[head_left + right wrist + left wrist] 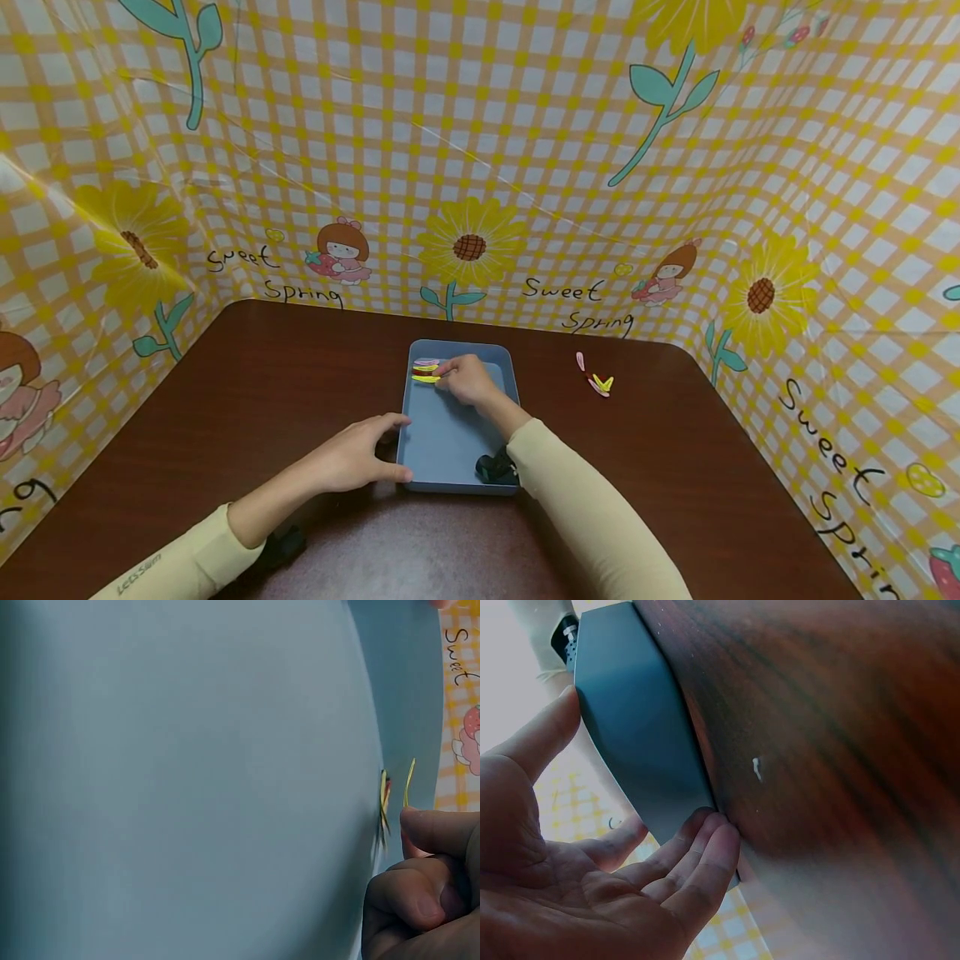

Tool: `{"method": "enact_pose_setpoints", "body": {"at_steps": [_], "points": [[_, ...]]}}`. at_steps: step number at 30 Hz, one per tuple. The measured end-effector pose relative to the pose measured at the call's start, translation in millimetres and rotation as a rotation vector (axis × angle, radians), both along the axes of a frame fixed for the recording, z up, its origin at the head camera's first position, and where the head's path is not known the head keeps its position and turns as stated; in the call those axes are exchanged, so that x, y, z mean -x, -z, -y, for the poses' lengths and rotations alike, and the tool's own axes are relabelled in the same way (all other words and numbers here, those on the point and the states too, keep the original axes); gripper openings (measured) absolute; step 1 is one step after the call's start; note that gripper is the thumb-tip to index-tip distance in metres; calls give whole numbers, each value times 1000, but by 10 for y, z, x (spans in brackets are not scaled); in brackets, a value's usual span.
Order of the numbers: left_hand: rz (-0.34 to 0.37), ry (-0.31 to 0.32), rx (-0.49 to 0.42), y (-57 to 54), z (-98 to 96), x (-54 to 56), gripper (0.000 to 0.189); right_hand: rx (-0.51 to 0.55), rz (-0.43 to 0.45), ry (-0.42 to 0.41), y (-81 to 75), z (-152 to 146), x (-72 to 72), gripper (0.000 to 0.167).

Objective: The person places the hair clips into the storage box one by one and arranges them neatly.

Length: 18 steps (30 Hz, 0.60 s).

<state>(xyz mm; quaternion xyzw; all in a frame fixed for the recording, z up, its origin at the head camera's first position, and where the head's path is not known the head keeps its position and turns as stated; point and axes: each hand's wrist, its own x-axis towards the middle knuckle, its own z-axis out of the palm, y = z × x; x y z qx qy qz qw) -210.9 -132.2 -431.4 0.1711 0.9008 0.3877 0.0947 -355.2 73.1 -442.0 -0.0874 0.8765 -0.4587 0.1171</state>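
A blue-grey tray point(450, 442) lies on the dark wooden table. My left hand point(360, 454) is at its left side, fingers spread and touching the outer wall point(634, 712); in the left wrist view the thumb meets the rim. Over the tray's far left part, my right hand point(468, 382) pinches a thin yellow hair clip point(409, 782) between thumb and index finger. Beside those fingertips, several hair clips point(425, 367) in pink, yellow and red lie at the tray's far left; the right wrist view shows some as a small cluster point(384, 796), partly blurred.
To the right of the tray, a pink hair clip point(581, 361) and a small group of pink and yellow clips point(602, 385) lie on the table point(645, 450). A checked, flowered cloth point(480, 167) rises behind and at both sides. A black wrist camera point(495, 467) overlaps the tray's near right corner.
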Motion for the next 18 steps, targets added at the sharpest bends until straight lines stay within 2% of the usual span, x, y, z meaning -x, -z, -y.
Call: {"method": "enact_pose_setpoints", "body": {"at_steps": [18], "points": [[7, -7, 4, -4, -9, -6, 77, -69, -81, -12, 57, 28, -31, 12]]}}
